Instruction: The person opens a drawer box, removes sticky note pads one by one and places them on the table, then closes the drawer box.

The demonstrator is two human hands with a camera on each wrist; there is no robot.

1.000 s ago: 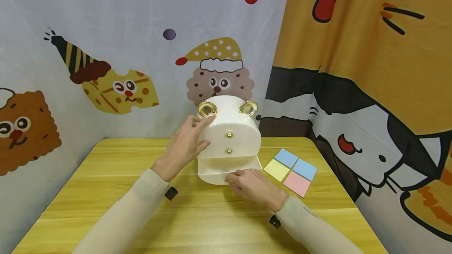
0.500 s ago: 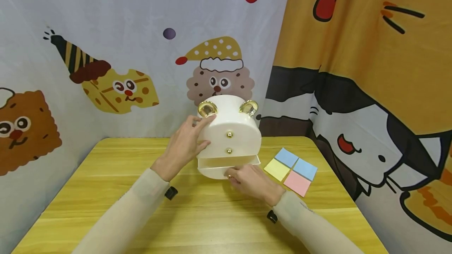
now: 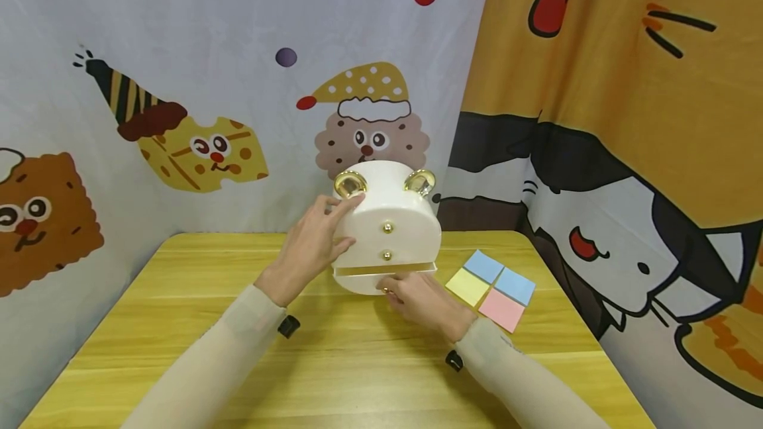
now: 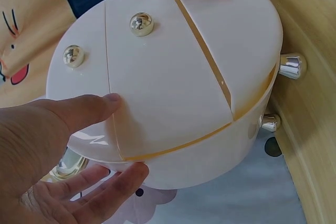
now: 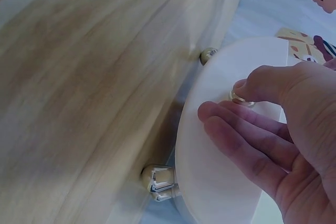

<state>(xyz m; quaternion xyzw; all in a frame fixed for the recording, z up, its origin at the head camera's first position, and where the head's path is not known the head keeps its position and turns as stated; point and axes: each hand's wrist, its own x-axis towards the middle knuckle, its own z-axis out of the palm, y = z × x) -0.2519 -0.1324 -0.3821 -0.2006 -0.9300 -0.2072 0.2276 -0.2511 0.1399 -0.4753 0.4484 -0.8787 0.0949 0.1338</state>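
A small white drawer box (image 3: 387, 200) with gold ears and gold knobs stands on the table. Its bottom drawer (image 3: 357, 283) sticks out slightly, leaving a narrow gap under the drawer above. My left hand (image 3: 308, 240) holds the box at its left side, the thumb (image 4: 97, 109) on the front face and the fingers round the side. At the bottom drawer, my right hand (image 3: 426, 303) pinches the gold knob (image 5: 244, 100) between thumb and fingers. The two upper drawers are closed, each with its own knob (image 4: 142, 24) showing.
Right of the box, sticky-note pads lie flat in a group: two blue (image 3: 515, 285), one yellow (image 3: 467, 286) and one pink (image 3: 502, 310). Behind the wooden table (image 3: 197, 323) hangs a cartoon-printed curtain (image 3: 238, 32). Short gold feet (image 4: 292, 66) hold up the box.
The bottom drawer has slid inward, its opening shrinking to a narrow gap. My right hand has moved forward with its knob. My left hand has stayed in place on the box.
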